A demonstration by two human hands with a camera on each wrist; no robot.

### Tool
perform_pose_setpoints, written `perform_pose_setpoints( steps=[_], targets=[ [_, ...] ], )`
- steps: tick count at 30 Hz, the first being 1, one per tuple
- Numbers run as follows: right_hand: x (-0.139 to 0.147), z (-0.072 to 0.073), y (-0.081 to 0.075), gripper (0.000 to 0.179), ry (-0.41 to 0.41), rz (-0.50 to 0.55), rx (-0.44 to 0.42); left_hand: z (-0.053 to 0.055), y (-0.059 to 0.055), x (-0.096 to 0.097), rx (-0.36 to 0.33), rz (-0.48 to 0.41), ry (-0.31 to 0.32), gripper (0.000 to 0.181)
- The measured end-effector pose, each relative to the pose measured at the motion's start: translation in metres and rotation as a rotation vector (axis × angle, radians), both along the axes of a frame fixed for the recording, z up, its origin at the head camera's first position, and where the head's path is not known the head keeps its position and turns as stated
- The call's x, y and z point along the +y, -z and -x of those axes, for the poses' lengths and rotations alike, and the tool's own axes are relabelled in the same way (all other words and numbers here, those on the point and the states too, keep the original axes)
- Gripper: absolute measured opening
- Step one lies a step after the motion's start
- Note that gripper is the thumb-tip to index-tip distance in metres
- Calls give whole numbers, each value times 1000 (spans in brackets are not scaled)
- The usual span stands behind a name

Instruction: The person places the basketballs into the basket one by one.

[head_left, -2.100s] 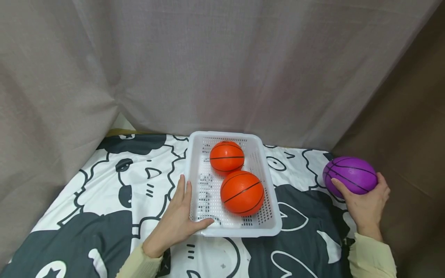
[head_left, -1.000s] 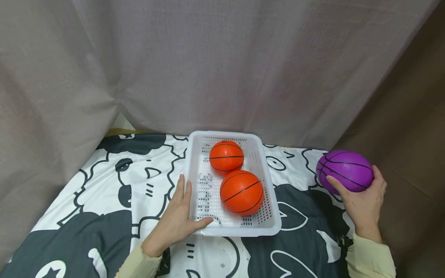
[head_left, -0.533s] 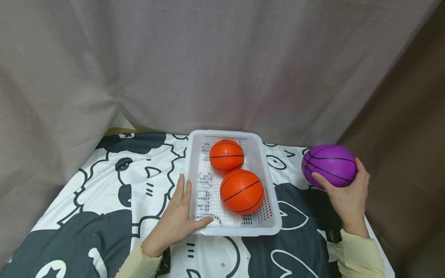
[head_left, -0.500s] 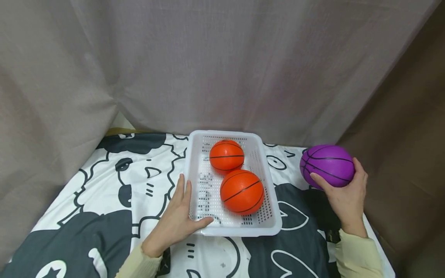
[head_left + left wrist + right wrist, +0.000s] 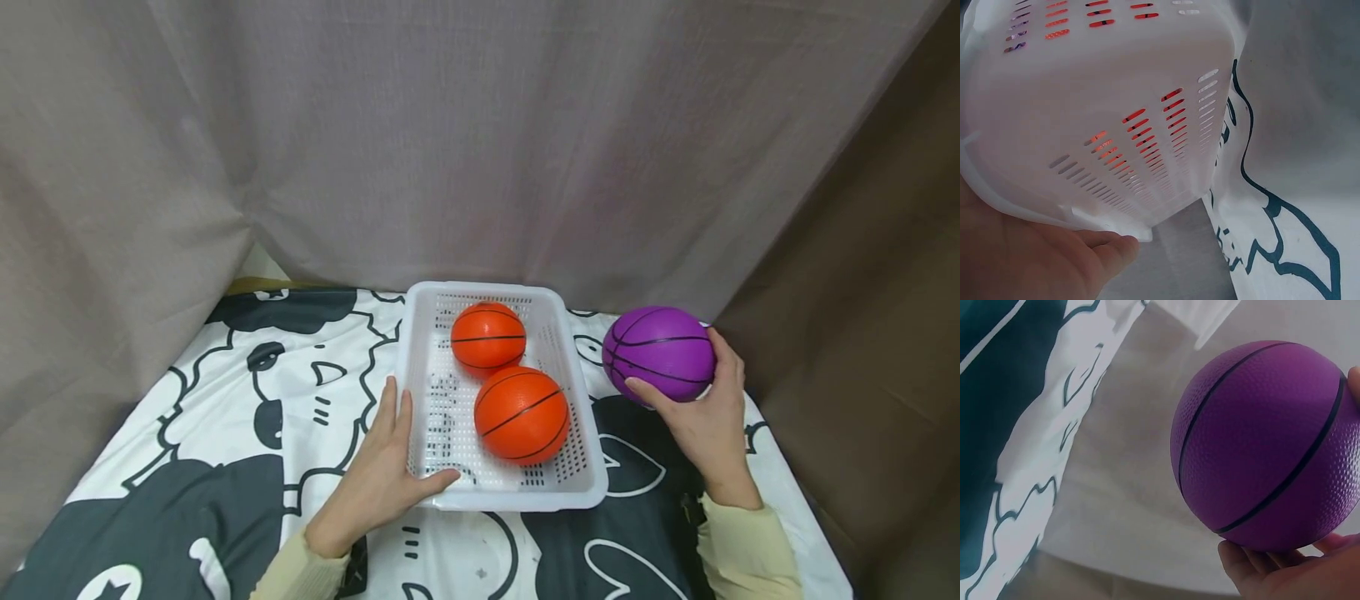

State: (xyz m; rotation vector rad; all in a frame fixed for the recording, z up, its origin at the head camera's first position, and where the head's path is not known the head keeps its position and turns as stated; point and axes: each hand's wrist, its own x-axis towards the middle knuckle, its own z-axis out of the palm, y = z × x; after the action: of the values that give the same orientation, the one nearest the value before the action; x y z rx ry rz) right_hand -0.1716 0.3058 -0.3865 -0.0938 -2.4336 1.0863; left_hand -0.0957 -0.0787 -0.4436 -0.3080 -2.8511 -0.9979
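Note:
A purple toy basketball (image 5: 660,354) with black lines is in my right hand (image 5: 708,425), which grips it from the right and below, just right of the basket. The right wrist view shows the purple surface close up, with fingers (image 5: 1260,559) beneath it. My left hand (image 5: 378,479) rests against the near left corner of a white perforated plastic basket (image 5: 525,500), its fingers straight along the side and thumb at the rim. Inside the basket lie two orange basketballs: the smaller ball (image 5: 488,340) at the back, the larger ball (image 5: 522,417) in front.
A black-and-white cartoon-print cloth (image 5: 330,433) covers the surface under the basket. Grey-beige curtains (image 5: 480,142) hang behind and on the left. Darker brown fabric (image 5: 870,392) hangs along the right side.
My right hand has carried the purple basketball leftward and slightly away from me, closer to the basket. The left hand, basket and orange balls stay in place.

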Motion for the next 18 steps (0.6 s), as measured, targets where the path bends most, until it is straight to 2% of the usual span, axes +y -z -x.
perform_pose_setpoints(
  steps=[4, 12, 18],
  targets=[
    [-13, -1, -2, 113, -71, -37, 13, 0, 0, -1, 2, 7, 4, 121],
    [-32, 2, -4, 119, -215, -156, 158, 0, 0, -1, 11, 8, 14, 122],
    [-43, 4, -3, 121, -330, -233, 218, 1, 1, -1, 8, 7, 18, 121]
  ],
)
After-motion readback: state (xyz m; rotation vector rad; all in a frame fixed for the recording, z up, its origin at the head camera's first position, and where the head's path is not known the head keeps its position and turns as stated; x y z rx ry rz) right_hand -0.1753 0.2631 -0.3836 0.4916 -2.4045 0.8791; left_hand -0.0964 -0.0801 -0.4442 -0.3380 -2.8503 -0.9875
